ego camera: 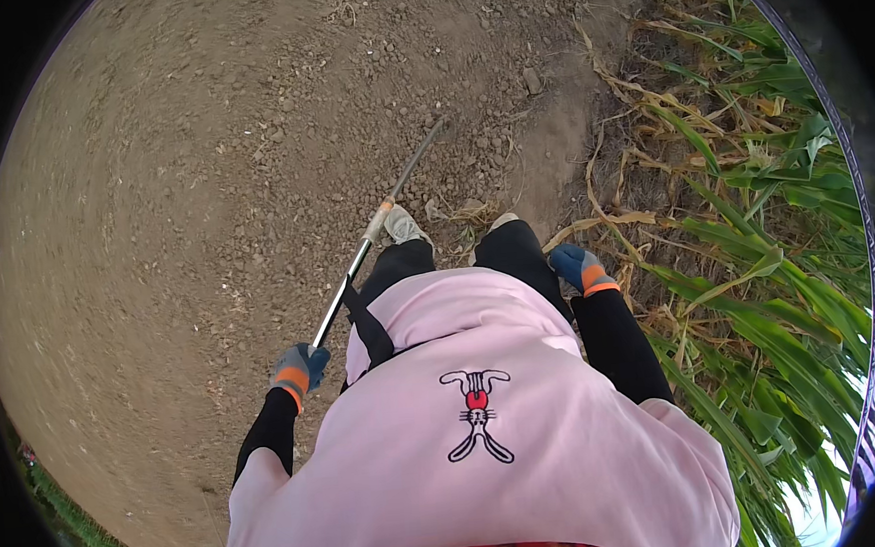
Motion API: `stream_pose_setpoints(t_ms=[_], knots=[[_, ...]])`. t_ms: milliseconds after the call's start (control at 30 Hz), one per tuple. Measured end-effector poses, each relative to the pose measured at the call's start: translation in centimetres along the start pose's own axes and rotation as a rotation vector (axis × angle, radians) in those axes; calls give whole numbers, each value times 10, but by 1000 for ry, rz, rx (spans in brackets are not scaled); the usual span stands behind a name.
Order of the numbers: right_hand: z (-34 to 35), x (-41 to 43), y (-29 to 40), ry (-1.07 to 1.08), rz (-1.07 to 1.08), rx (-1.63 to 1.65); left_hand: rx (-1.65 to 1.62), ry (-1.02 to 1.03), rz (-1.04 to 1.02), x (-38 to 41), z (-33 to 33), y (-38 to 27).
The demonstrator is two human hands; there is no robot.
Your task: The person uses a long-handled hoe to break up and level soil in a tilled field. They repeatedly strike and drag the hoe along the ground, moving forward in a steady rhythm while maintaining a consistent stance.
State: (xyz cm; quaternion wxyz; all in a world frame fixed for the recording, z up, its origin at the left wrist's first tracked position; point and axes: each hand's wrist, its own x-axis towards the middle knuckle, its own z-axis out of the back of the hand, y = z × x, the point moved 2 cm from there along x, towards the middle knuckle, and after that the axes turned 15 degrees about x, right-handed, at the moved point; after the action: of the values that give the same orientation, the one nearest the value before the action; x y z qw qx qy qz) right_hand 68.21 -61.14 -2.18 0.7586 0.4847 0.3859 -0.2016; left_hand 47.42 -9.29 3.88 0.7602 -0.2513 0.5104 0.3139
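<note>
My left hand [300,368], in a blue-grey and orange work glove, grips the top end of a long-handled tool [348,283]. Its shiny metal tube slants forward past my left shoe, with pale and orange wrapping at the joint. From there a slender, slightly curved grey metal piece [418,159] runs out to the soil; its exact kind is unclear. My right hand [581,267], gloved alike, hangs beside my right thigh with its fingers curled and nothing visible in them. Dry leaves of the maize plants are close to it.
Dry, cloddy bare soil [199,183] stretches ahead and to the left. Along my right stand green maize plants [754,284] with withered lower leaves. My left shoe [404,225] is near the tool's joint. A black strap [369,326] dangles at my left hip.
</note>
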Motion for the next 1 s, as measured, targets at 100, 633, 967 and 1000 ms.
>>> stream_pose_setpoints(t_ms=[100,633,967,1000], knots=[[14,-2,-1,17,-60,-61,-130,56,4,-11,-2,-15],[134,10,37,-43,134,-44,-162,-236,-513,69,-25,-239],[152,-38,-52,-89,-92,3,34,-105,-282,164,-73,-276],[153,-38,-54,-90,-116,2,84,-126,-281,168,-83,-243]])
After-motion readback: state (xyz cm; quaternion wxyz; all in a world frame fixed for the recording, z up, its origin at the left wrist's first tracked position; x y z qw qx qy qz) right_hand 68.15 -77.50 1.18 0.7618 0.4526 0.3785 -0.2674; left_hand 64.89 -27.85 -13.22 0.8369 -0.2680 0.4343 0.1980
